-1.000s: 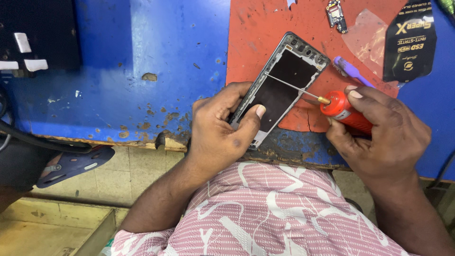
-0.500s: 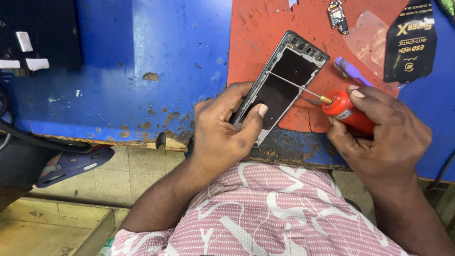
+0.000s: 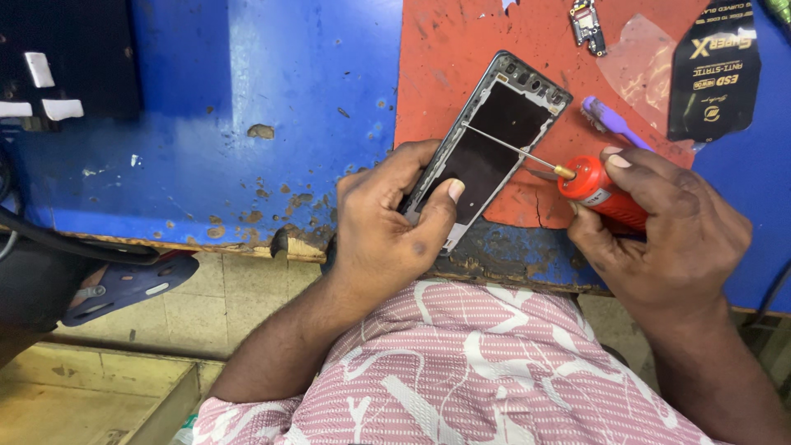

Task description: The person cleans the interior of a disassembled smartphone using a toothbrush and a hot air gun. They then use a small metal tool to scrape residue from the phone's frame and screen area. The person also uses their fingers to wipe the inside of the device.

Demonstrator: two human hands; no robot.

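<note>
I'm looking down on a blue-painted bench (image 3: 247, 99), its paint chipped and worn through in spots, with the near edge ragged and showing bare wood. A red mat (image 3: 494, 49) covers the bench's far right part and runs almost to the near edge, where it is cracked and torn. Below the near edge I see pale floor tiles (image 3: 239, 288) and a dark blue sandal (image 3: 124, 284) at the left.

My left hand (image 3: 387, 222) is clamped on the near end of an opened phone frame (image 3: 494, 140), thumb pressed on its dark inner face, fingers wrapped round its left side. The frame lies tilted on the mat, its far end pointing toward the bench's far right corner, its near end at the mat's near edge. My right hand (image 3: 659, 239) is closed around a red-handled screwdriver (image 3: 597, 189); its thin shaft reaches left across the frame, the tip touching near the frame's left rail.

Just beyond my right hand lies a purple toothbrush (image 3: 610, 122), with a black packet (image 3: 715, 70) toward the far right corner and a small circuit board (image 3: 587, 23) at the far edge. Dark equipment with white switches (image 3: 49, 82) fills the far left corner. The blue middle of the bench is open room; the right side is crowded.
</note>
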